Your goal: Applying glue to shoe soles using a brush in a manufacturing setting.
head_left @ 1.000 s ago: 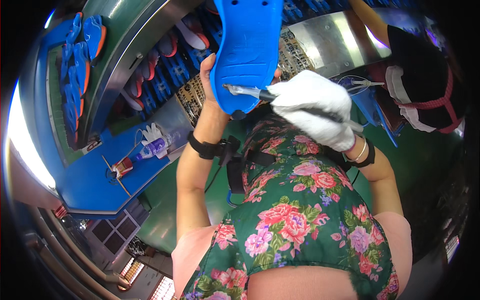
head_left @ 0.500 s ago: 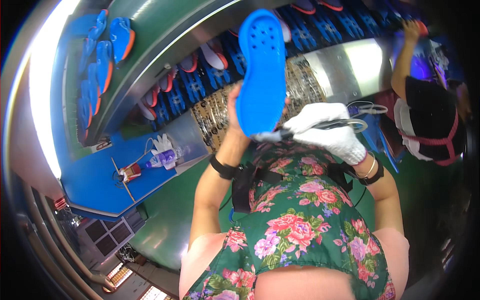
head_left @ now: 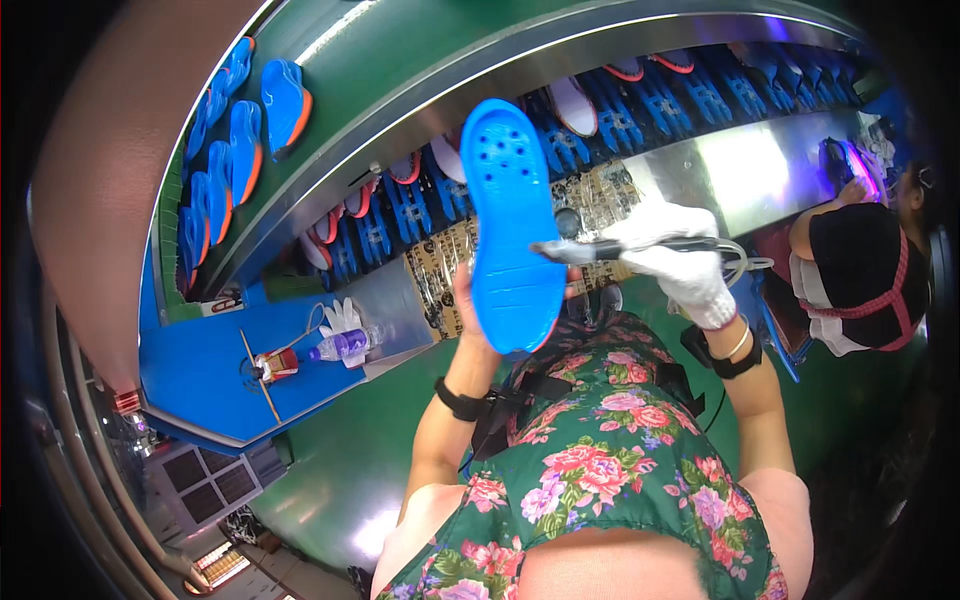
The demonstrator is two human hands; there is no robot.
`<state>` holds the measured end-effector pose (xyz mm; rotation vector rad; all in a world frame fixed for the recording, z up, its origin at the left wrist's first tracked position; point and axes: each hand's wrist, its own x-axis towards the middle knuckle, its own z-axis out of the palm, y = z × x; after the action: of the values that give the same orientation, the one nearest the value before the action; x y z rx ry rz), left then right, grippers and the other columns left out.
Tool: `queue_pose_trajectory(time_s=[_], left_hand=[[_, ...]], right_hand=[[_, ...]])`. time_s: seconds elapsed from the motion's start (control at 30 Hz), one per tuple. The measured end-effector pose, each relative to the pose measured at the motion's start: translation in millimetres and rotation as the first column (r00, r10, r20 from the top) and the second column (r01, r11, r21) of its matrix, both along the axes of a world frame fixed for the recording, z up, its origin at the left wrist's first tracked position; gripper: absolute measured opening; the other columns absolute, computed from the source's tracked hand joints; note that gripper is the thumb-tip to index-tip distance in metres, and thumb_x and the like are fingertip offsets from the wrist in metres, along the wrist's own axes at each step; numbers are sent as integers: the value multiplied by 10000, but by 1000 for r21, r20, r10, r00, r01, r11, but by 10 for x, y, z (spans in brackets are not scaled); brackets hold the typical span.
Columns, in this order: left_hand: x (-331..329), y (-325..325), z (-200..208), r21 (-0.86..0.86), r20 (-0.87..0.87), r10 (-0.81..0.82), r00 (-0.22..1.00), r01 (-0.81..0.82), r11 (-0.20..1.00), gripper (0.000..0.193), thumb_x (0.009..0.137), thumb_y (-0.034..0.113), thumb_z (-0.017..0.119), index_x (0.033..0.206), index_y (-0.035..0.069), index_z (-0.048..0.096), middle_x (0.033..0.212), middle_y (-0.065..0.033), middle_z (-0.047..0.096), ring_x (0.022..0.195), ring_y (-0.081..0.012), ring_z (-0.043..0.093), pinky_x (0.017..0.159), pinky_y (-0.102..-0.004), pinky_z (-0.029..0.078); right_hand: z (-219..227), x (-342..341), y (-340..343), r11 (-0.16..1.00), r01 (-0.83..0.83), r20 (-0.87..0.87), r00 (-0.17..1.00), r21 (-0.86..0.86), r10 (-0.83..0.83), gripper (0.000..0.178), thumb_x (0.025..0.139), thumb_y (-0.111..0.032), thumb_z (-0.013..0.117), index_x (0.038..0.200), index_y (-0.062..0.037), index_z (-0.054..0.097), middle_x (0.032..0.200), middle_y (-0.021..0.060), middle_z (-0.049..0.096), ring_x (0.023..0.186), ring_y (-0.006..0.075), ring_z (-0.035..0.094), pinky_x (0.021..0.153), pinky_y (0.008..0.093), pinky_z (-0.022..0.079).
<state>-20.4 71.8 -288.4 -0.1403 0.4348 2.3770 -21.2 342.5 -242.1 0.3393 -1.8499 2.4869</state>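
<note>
A blue shoe sole (head_left: 512,225) with a cluster of small round holes at its far end lies lengthwise in front of me. My bare left hand (head_left: 466,303) supports it from beneath, its thumb and fingertips showing at the two side edges while the palm is hidden. In my right hand (head_left: 678,258), which wears a white knitted glove, is a dark-handled brush (head_left: 590,250) with a thin pale hose trailing from its back end. The brush tip is over the right middle part of the sole; whether it touches the surface, I cannot tell.
Beyond the sole runs a line of blue holders (head_left: 410,205) with several shoes. Blue soles with orange edges (head_left: 287,105) rest on the green surface at far left. A blue side table (head_left: 200,370) holds a purple-labelled bottle (head_left: 345,345) and a red pot. A co-worker (head_left: 855,260) is at right.
The brush has moved from the sole's near end up to its middle right side. The sole sits lower in the picture, and the whole view has shifted slightly.
</note>
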Motion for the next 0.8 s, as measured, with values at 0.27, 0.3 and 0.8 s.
queue_pose_trajectory(time_s=[0.27, 0.3, 0.8], left_hand=[[-1407, -411, 812, 315, -524, 41, 850, 149, 937, 1245, 772, 715, 747, 1584, -18, 151, 1565, -346, 242, 1228, -476, 554, 922, -537, 588], [-1636, -447, 844, 329, -474, 46, 879, 129, 936, 1170, 827, 654, 741, 1607, 34, 127, 1610, -355, 148, 1277, -469, 517, 973, -517, 568], [-1998, -217, 962, 94, 33, 616, 787, -616, 782, 988, 982, 454, 598, 1625, 20, -15, 1647, -284, 194, 1509, -430, 289, 1200, -531, 355]], right_hand=[[-372, 246, 102, 927, 321, 327, 912, -196, -247, 188, 832, 53, 707, 1011, 37, 763, 1060, 166, 762, 783, 121, 660, 703, 231, 505], [-436, 256, 67, 938, 319, 341, 904, -138, -257, 197, 834, 42, 717, 1024, 30, 767, 1027, 143, 767, 776, 113, 656, 698, 231, 503], [-801, 220, -110, 942, 334, 469, 838, -39, -278, 177, 826, 33, 751, 1003, 31, 764, 859, 70, 739, 688, 114, 646, 628, 243, 506]])
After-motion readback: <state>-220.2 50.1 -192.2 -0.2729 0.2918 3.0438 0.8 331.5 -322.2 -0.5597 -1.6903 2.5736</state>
